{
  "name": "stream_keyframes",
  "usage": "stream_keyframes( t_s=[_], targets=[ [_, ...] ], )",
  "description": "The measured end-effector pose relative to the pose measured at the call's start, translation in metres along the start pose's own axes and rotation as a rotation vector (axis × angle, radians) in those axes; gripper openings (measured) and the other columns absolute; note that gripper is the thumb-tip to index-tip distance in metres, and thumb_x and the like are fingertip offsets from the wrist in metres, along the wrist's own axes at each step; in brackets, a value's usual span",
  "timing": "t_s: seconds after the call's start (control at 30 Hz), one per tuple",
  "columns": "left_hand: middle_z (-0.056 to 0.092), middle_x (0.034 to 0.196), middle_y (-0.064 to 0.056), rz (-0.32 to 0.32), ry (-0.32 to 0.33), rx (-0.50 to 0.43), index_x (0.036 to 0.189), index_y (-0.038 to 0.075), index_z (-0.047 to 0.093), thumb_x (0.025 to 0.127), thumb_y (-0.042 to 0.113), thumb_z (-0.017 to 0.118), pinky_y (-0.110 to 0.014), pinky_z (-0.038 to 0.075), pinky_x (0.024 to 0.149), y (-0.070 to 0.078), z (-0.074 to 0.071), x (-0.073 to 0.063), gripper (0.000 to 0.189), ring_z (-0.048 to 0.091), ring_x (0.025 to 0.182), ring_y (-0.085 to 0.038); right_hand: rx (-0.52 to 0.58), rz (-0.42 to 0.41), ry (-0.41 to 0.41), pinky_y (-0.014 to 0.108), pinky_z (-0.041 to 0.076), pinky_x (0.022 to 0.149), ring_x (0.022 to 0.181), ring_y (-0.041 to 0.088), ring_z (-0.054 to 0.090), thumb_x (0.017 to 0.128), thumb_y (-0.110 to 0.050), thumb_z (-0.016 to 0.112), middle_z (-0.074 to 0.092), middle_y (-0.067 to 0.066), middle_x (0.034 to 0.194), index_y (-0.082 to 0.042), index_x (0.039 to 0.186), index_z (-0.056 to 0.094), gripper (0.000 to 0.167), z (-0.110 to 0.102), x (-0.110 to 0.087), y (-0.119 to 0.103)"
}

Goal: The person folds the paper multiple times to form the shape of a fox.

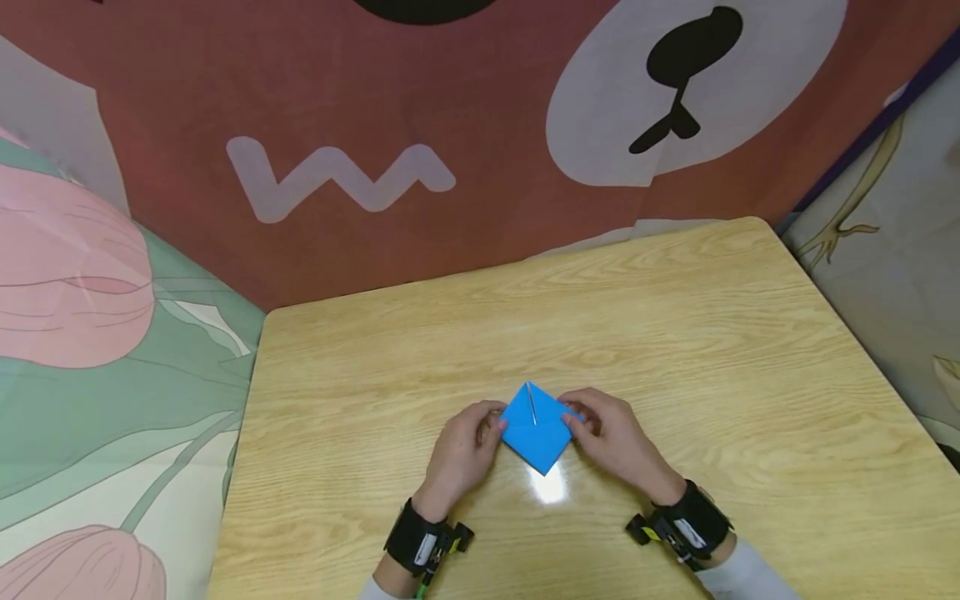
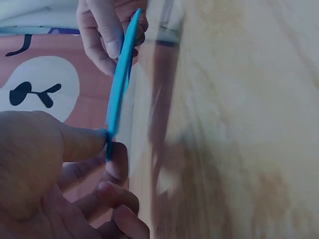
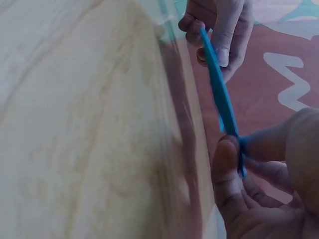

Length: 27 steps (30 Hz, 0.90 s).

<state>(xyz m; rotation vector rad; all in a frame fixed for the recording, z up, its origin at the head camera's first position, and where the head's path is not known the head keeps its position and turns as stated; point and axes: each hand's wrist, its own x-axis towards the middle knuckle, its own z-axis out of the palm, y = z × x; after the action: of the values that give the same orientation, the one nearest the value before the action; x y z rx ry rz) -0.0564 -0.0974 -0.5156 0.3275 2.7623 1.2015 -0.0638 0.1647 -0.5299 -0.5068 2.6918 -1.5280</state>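
A folded sheet of blue origami paper [image 1: 538, 442] is held between the two hands, diamond-shaped in the head view, with a slit running down from its top corner. My left hand [image 1: 463, 446] pinches its left corner between thumb and fingers. At the opposite corner my right hand [image 1: 615, 437] pinches it the same way. Both wrist views show the paper [image 2: 119, 82] nearly edge-on, thin and layered, raised off the table. The right wrist view has the right thumb and a fingertip pressed together on the near end of the paper [image 3: 222, 97].
A wood-grain table [image 1: 360, 375] lies under the hands, with a bright light reflection near the paper's lower corner. Behind it hangs a reddish-brown cloth [image 1: 360, 258] with a cartoon face. Flowered cloth [image 1: 75, 267] hangs at the left. Each wrist wears a black camera band [image 1: 693, 521].
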Motion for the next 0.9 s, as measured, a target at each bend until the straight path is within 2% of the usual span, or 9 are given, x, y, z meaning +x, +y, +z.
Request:
stream_keyframes(
  t_s=[0.2, 0.5, 0.7, 0.9],
  targets=[
    [0.066, 0.095, 0.007, -0.028, -0.004, 0.083, 0.126, 0.016, 0.075, 0.106, 0.023, 0.068, -0.021, 0.040, 0.057, 0.002, 0.004, -0.001, 0.022, 0.047, 0.068, -0.005, -0.064, 0.015, -0.029, 0.022, 0.055, 0.066, 0.080, 0.005, 0.060, 0.099, -0.003, 0.074, 0.069, 0.001, 0.096, -0.002, 0.120, 0.076, 0.021, 0.003, 0.001, -0.002],
    [0.065, 0.095, 0.007, -0.066, -0.029, 0.129, 0.128, 0.016, 0.076, 0.105, 0.022, 0.071, -0.021, 0.039, 0.055, 0.004, 0.008, -0.002, 0.025, 0.051, 0.073, -0.006, -0.175, 0.058, -0.096, 0.022, 0.050, 0.069, 0.082, 0.008, 0.057, 0.098, -0.009, 0.078, 0.068, 0.001, 0.101, -0.002, 0.123, 0.075, 0.026, 0.006, 0.005, -0.006],
    [0.066, 0.102, 0.002, -0.046, -0.032, 0.182, 0.133, 0.015, 0.075, 0.102, 0.020, 0.074, -0.020, 0.042, 0.058, 0.005, 0.012, -0.005, 0.032, 0.053, 0.075, -0.007, -0.234, 0.074, -0.117, 0.026, 0.052, 0.074, 0.087, 0.012, 0.058, 0.096, -0.012, 0.080, 0.066, 0.003, 0.105, -0.001, 0.125, 0.075, 0.031, 0.009, 0.003, -0.011],
    [0.063, 0.108, -0.001, -0.014, -0.068, 0.297, 0.141, 0.017, 0.071, 0.103, 0.021, 0.073, -0.019, 0.044, 0.061, 0.010, 0.015, -0.005, 0.038, 0.054, 0.080, -0.009, -0.312, 0.079, -0.098, 0.029, 0.054, 0.075, 0.085, 0.011, 0.057, 0.094, -0.013, 0.082, 0.064, 0.004, 0.104, -0.001, 0.121, 0.076, 0.031, 0.013, 0.000, -0.014]
  ],
)
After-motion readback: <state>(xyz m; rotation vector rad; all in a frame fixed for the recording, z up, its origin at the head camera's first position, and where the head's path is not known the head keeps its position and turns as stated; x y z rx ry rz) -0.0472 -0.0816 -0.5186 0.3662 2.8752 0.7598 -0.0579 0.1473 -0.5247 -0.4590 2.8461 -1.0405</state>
